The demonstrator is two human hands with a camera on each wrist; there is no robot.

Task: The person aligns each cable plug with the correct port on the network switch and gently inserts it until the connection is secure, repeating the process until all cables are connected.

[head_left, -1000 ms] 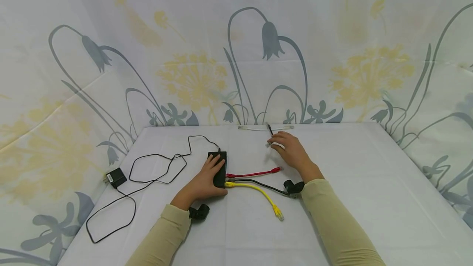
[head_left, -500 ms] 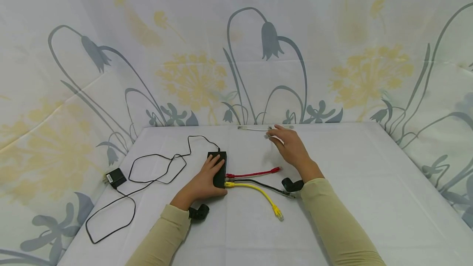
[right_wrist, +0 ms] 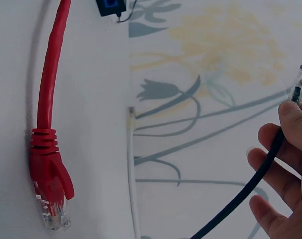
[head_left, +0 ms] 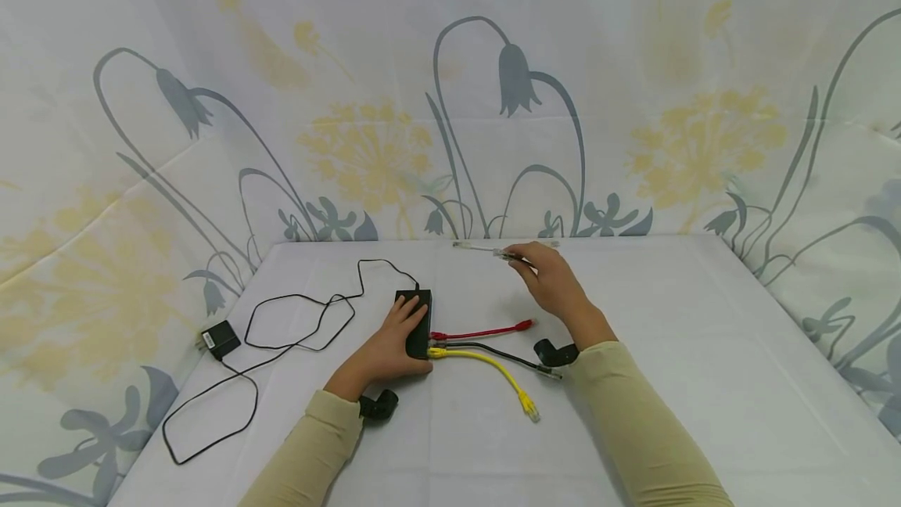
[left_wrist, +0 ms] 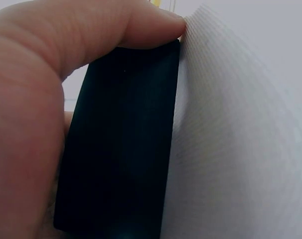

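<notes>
My left hand [head_left: 390, 343] lies over a black network switch [head_left: 422, 327], fingers spread on its top. In the left wrist view the thumb [left_wrist: 151, 25] bends round the end of the box. My right hand [head_left: 556, 284] is raised near the back of the table and pinches a short black Ethernet cable [right_wrist: 240, 194] just behind its clear plug [right_wrist: 297, 87]. The cable's other end runs out of the right wrist view. A red Ethernet cable [head_left: 482, 332], another black one [head_left: 493, 350] and a yellow one [head_left: 498, 366] stick out from the switch's right side.
A short white Ethernet cable [head_left: 475, 247] lies along the table's back edge, partly behind my right hand. On the left, a thin power cord [head_left: 303, 296] loops from the switch to a black power adapter [head_left: 221, 339]. A floral cloth [head_left: 450, 139] hangs behind the white table.
The black cable in my right hand has turned from pointing up and away to having its plug toward the left. My left hand and the switch have stayed put.
</notes>
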